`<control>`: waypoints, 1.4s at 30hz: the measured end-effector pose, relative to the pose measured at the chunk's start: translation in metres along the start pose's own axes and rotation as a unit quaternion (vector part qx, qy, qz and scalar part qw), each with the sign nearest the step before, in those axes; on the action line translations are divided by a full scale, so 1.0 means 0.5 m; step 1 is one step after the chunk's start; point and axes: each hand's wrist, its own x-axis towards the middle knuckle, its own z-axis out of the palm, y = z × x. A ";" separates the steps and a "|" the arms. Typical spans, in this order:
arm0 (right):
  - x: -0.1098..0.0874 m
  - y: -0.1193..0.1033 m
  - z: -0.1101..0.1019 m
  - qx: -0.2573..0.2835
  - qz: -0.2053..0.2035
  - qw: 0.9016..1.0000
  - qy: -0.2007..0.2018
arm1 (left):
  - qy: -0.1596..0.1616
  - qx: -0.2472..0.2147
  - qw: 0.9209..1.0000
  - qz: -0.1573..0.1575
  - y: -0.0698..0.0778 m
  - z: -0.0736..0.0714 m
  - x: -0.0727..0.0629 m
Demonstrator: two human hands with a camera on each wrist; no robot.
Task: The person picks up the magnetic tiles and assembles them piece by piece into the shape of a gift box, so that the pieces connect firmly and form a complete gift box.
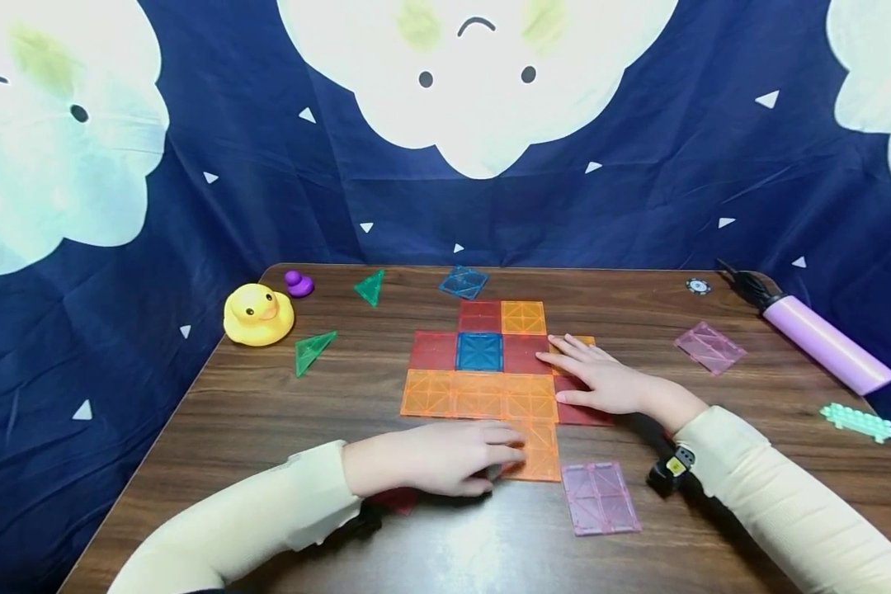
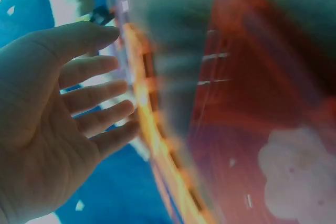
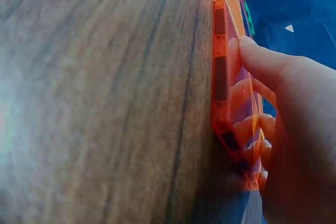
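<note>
Translucent magnetic tiles lie flat, edge to edge, mid-table in the head view: a blue square tile (image 1: 479,352) among red square tiles (image 1: 434,351) and a row of orange tiles (image 1: 479,395). My left hand (image 1: 453,456), palm down, has its fingertips over the lower orange tile (image 1: 538,452); whether they touch it I cannot tell. Beneath that wrist, a red tile (image 1: 397,502) is partly hidden. My right hand (image 1: 601,381) rests with spread fingers on the right side, across an orange tile (image 1: 585,340) and a red tile (image 3: 220,72).
A purple tile (image 1: 601,499) lies near the front, another purple tile (image 1: 710,347) to the right. At the back are a blue tile (image 1: 464,282) and green triangles (image 1: 371,288). A yellow duck (image 1: 259,315) stands left; a lilac cylinder with a cord (image 1: 827,342) lies right.
</note>
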 end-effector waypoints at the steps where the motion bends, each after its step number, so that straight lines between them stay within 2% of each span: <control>1: 0.000 -0.001 -0.001 0.000 0.000 1.000 0.000 | 0.011 -0.008 1.000 -0.002 0.001 -0.004 -0.015; 6: 0.000 -0.005 -0.003 0.015 -0.007 1.000 0.009 | 0.074 -0.036 0.996 -0.017 0.004 -0.016 -0.106; 10: 0.001 -0.004 -0.001 0.016 -0.011 1.000 0.011 | 0.094 -0.058 0.993 -0.051 0.001 -0.012 -0.172; 14: -0.001 -0.001 0.001 0.010 0.002 1.000 0.005 | 0.088 -0.072 0.991 -0.066 -0.007 0.000 -0.214; 19: -0.002 -0.002 0.004 0.008 0.003 1.000 0.003 | 0.055 -0.087 0.991 -0.082 -0.016 0.027 -0.242; 22: -0.001 -0.002 0.005 0.008 0.002 1.000 0.002 | 0.056 -0.080 0.992 -0.083 -0.017 0.048 -0.243; 24: 0.001 -0.003 0.004 0.008 0.003 1.000 0.002 | 0.073 -0.057 0.993 -0.071 -0.016 0.059 -0.237; 27: 0.003 -0.006 0.002 0.012 0.003 1.000 0.003 | 0.105 -0.014 0.993 -0.047 -0.014 0.068 -0.221; 30: 0.003 -0.002 0.005 0.014 0.001 1.000 0.006 | 0.114 0.008 0.993 -0.038 -0.010 0.064 -0.199; 35: 0.006 0.010 0.011 0.020 0.011 1.000 0.001 | 0.098 0.014 0.995 -0.030 -0.007 0.049 -0.158; 40: 0.007 0.018 0.014 0.023 0.015 1.000 -0.006 | 0.106 -0.007 0.994 -0.007 -0.021 0.047 -0.122; 42: 0.006 0.018 0.014 0.023 0.016 1.000 -0.006 | 0.099 -0.020 0.995 -0.010 -0.026 0.045 -0.109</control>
